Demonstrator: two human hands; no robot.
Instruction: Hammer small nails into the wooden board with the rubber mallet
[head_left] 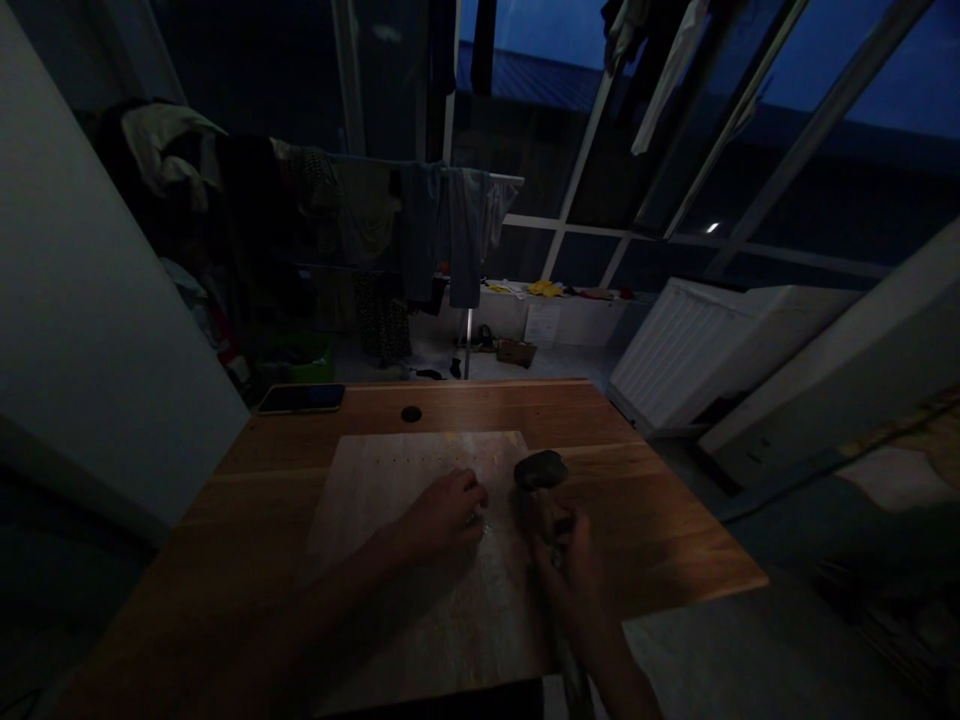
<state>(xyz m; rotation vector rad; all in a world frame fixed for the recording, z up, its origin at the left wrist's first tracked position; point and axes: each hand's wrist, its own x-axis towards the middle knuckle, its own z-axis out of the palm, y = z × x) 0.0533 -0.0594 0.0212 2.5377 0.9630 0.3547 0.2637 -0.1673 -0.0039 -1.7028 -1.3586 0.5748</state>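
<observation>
Hammer (541, 468), right of lower centre, right hand (577, 555) curled round it. Left hand (448, 510) over board (375, 500), fingers bunched, pinch unclear; I'd keep them outside its swing.

From my remote seat I take this for a home, most likely an enclosed balcony or laundry room. Tall, pale-framed glass windows (517, 130) look onto a dusky blue sky and a roof. Blue-grey trousers (466, 240) and other clothes hang along a thin pale drying rail (508, 180), and a long white garment (667, 90) hangs higher up. I see a bright green container (311, 372), a small brown cardboard box (516, 352), and crumpled yellow cloth (545, 288) on a ledge. The brown wood-grained bench (652, 500), bearing a pale flat wooden board (390, 500), adds a work spot.
</observation>
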